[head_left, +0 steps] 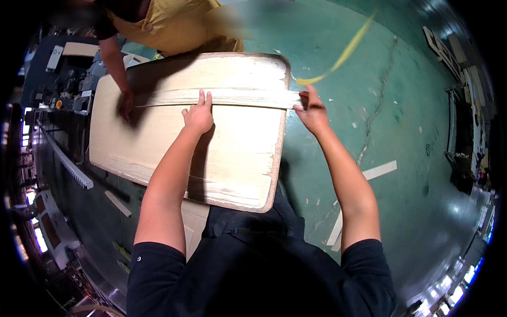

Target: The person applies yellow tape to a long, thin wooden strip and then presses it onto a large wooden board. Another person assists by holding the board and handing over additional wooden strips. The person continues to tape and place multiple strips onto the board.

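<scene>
A broad pale wooden panel (237,153) with rounded corners and a darker rim lies in front of me, its surface sheeted in thin veneer. Across its upper part runs a long, narrow veneer strip (248,98), with a dark seam along its near edge. My left hand (199,117) rests on the panel at this seam, two fingers stretched over the strip. Just past the panel's right edge, my right hand (313,112) pinches the strip's end between thumb and fingers. A yellow ribbon-like band (343,58) curves up and away close to my right fingertips.
Opposite me stands a person in a yellow apron (174,26), whose hand (127,105) reaches onto the panel's left part. Machinery (97,68) stands at the far left. Light wooden offcuts (380,170) lie on the green floor (412,121), with boards (443,50) along the right side.
</scene>
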Demonstrator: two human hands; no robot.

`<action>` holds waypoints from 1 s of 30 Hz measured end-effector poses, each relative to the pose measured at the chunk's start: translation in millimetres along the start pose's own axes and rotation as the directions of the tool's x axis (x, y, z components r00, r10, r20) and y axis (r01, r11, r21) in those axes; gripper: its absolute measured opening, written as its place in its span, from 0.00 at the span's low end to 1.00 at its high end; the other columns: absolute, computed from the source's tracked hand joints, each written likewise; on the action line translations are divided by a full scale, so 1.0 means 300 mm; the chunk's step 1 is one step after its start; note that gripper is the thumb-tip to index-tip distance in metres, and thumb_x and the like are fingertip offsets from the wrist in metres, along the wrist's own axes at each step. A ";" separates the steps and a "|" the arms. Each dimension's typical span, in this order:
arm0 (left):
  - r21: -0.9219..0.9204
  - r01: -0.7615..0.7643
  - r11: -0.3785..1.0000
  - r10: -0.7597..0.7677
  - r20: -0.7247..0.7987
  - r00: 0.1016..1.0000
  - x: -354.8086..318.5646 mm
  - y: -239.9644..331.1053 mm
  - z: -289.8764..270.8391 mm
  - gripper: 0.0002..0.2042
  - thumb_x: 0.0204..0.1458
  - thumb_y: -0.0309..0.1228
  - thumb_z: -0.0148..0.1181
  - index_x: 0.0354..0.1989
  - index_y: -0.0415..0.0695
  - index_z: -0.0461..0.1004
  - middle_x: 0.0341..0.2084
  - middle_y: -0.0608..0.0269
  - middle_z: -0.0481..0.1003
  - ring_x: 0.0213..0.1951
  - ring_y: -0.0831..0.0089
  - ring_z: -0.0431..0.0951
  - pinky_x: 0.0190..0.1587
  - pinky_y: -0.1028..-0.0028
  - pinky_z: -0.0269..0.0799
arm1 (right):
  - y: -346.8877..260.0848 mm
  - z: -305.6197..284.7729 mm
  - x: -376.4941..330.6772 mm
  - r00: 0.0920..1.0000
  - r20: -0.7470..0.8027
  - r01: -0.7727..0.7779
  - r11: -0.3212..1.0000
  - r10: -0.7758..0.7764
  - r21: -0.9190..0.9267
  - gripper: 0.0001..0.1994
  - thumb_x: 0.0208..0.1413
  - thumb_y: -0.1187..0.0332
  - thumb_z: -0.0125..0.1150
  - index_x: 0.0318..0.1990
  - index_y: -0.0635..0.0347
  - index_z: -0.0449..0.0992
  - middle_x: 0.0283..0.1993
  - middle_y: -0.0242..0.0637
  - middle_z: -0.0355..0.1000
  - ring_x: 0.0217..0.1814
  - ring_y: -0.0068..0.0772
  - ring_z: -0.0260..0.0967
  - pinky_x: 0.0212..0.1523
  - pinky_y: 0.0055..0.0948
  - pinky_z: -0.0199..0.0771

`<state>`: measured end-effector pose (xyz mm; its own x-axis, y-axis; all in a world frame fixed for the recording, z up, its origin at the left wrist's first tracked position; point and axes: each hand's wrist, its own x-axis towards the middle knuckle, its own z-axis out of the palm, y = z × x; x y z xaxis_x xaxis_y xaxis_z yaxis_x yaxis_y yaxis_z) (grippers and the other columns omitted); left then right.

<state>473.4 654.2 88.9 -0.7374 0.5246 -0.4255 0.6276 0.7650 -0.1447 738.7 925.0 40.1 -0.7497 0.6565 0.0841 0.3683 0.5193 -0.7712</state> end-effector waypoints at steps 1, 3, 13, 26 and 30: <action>-0.012 -0.009 1.000 0.009 0.011 1.000 0.001 0.008 -0.015 0.40 0.61 0.26 0.50 0.83 0.60 0.47 0.83 0.66 0.43 0.65 0.53 0.76 0.70 0.37 0.58 | 0.037 0.013 -0.004 0.998 -0.065 -0.024 0.998 0.027 0.050 0.43 0.54 0.70 0.76 0.74 0.56 0.54 0.60 0.44 0.79 0.62 0.47 0.79 0.61 0.40 0.78; -0.037 -0.009 0.999 0.011 0.060 0.998 0.002 0.007 -0.042 0.40 0.61 0.26 0.49 0.83 0.61 0.46 0.84 0.68 0.41 0.67 0.53 0.74 0.71 0.35 0.58 | 0.047 0.043 0.007 0.987 -0.142 -0.049 0.979 0.078 0.197 0.44 0.56 0.73 0.74 0.73 0.58 0.47 0.64 0.45 0.78 0.64 0.41 0.79 0.63 0.35 0.78; -0.209 0.001 0.978 0.019 0.095 0.995 0.017 -0.036 -0.030 0.38 0.63 0.26 0.46 0.83 0.63 0.47 0.84 0.68 0.38 0.75 0.55 0.64 0.71 0.31 0.56 | 0.055 0.008 0.047 0.775 -0.204 -0.187 0.525 0.598 0.830 0.37 0.57 0.74 0.70 0.69 0.54 0.53 0.67 0.50 0.68 0.59 0.38 0.73 0.52 0.39 0.75; -0.435 -0.077 0.897 0.105 0.041 0.994 -0.007 -0.060 -0.025 0.36 0.63 0.26 0.47 0.82 0.55 0.49 0.84 0.62 0.37 0.73 0.56 0.68 0.73 0.32 0.54 | 0.190 -0.031 -0.490 0.377 0.100 -0.340 0.037 0.921 0.940 0.22 0.68 0.66 0.53 0.65 0.66 0.67 0.63 0.39 0.72 0.62 0.40 0.74 0.61 0.41 0.76; -0.453 -0.129 0.882 0.159 0.028 0.987 0.012 -0.085 -0.029 0.35 0.63 0.26 0.49 0.81 0.54 0.52 0.83 0.58 0.39 0.70 0.55 0.71 0.72 0.38 0.60 | 0.063 -0.030 -0.670 0.552 -0.111 -0.570 0.471 0.826 0.673 0.19 0.66 0.68 0.57 0.64 0.61 0.72 0.62 0.41 0.74 0.58 0.38 0.76 0.57 0.37 0.76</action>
<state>452.4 639.8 98.8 -0.6212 0.6289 -0.4675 0.5358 0.7763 0.3322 901.3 807.7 14.2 -0.0487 0.8523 -0.5207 0.2308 -0.4977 -0.8361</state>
